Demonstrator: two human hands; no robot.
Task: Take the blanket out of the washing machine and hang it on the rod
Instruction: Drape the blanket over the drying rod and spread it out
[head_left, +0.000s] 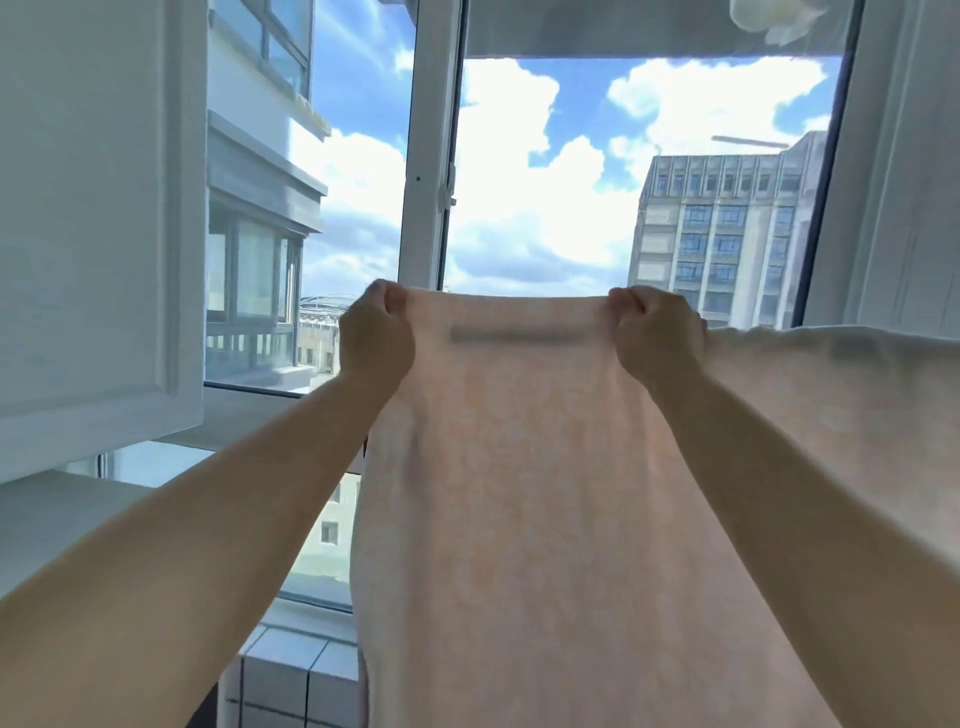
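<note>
Head view looks up and out through a balcony window (644, 171) at blue sky, white clouds and a grey office block (727, 228). Both bare arms reach forward and upward. The left hand (375, 332) and the right hand (655, 332) each grip the top edge of a pale peach blanket (509, 493), fingers curled tight round the cloth, thumbs pressed against it. The stretch of edge between the two hands is pulled taut and level. Through the thin cloth just below that edge a dark horizontal bar shows as a blurred shadow; this looks like the rod (511, 334), and the blanket seems to be folded over it, though the fabric hides the contact itself. From the hands the blanket hangs straight down to the bottom edge of the view, covering the lower middle of the window. Right of the right hand the cloth continues sideways in a thicker cream band that runs to the right edge. A white cabinet door (98, 218) stands at the left, above a white ledge. White tiles (291, 675) line the sill wall at the bottom, just left of the hanging blanket.
</note>
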